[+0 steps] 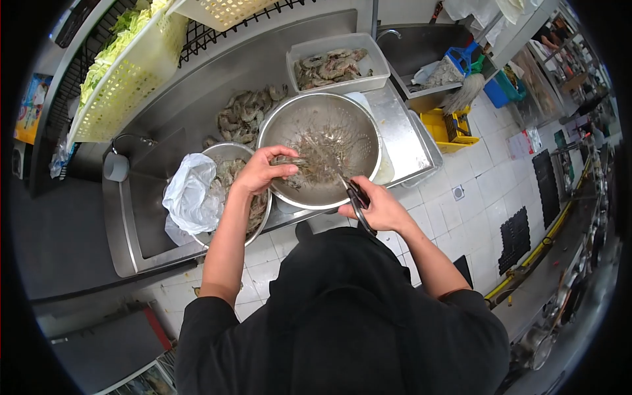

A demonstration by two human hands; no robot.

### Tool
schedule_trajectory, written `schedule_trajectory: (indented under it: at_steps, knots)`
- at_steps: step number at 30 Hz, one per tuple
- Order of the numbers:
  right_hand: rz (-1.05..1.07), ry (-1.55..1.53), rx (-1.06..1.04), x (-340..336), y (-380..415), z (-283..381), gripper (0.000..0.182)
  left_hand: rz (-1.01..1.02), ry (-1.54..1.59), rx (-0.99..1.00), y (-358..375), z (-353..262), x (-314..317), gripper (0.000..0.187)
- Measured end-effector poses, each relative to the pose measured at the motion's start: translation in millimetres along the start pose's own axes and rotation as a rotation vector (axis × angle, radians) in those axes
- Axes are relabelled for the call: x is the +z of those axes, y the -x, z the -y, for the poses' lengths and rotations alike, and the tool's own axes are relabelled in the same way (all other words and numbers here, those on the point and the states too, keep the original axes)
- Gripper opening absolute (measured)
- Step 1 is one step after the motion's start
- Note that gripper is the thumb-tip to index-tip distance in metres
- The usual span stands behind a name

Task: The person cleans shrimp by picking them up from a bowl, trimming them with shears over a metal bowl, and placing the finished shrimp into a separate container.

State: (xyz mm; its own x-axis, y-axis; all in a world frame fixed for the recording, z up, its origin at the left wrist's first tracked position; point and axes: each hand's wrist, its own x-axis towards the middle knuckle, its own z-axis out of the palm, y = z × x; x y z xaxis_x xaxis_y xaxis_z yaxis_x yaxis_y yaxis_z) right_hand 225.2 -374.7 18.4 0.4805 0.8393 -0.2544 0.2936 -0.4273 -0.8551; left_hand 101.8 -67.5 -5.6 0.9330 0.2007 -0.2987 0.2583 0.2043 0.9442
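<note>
My left hand (266, 170) is closed on a raw shrimp (289, 160), held over the left side of a large steel colander (276, 122). In my right hand (378, 207) is a pair of scissors (356, 200), its blades pointing into the colander. Thin shrimp trimmings (322, 151) lie in the bottom of the colander. Left of it stands a steel bowl (266, 217) of shrimp, with a crumpled white plastic bag (192, 191) over its left part. Behind these, a pile of shrimp (243, 115) lies on the steel counter.
A clear plastic tub (378, 80) with shrimp stands behind the colander. To the left are a sink (151, 227) and a perforated basket (125, 99) of leafy greens on a rack. A second sink (415, 49) and a yellow crate (454, 141) are at the right.
</note>
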Motion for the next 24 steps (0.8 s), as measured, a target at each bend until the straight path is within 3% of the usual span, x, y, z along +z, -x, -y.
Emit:
schedule_trajectory:
  at_steps: [1, 5, 7, 13, 18, 19, 21, 23, 24]
  knots:
    - [-0.015, 0.070, 0.005, -2.9, -0.7, 5.4, 0.088, -0.002, 0.005, -0.001, -1.7, -1.7, 1.2, 0.031]
    - [-0.114, 0.248, -0.206, -5.3, -5.5, 2.6, 0.085, 0.164, -0.067, -0.052, -9.6, -9.3, 8.4, 0.035]
    - [0.006, 0.253, -0.082, -12.7, -5.7, 13.0, 0.082, 0.191, -0.097, -0.060, -12.3, -8.3, 7.7, 0.034]
    - [0.042, 0.115, -0.025, -12.3, -1.1, -1.9, 0.061, 0.232, -0.146, -0.101, -14.4, -4.8, 9.3, 0.030]
    - [0.046, 0.059, 0.024, 1.0, 1.1, -32.8, 0.049, 0.036, 0.092, -0.161, -26.1, 25.3, -9.3, 0.030]
    - [0.021, -0.130, 0.061, 9.1, 1.2, -42.9, 0.051, 0.040, 0.090, -0.156, -30.0, 22.4, -7.7, 0.030]
    - [-0.014, -0.403, 0.078, 9.3, 5.8, -33.8, 0.057, -0.235, 0.081, -0.241, -42.3, 15.8, -2.3, 0.031]
    - [-0.007, -0.413, 0.161, 9.7, 5.1, -30.6, 0.056, -0.373, 0.373, -0.111, -82.7, 3.3, 0.6, 0.039]
    - [0.004, -0.425, 0.250, 10.4, 5.5, -29.5, 0.055, -0.316, 0.470, -0.017, -96.8, -24.2, 8.2, 0.042]
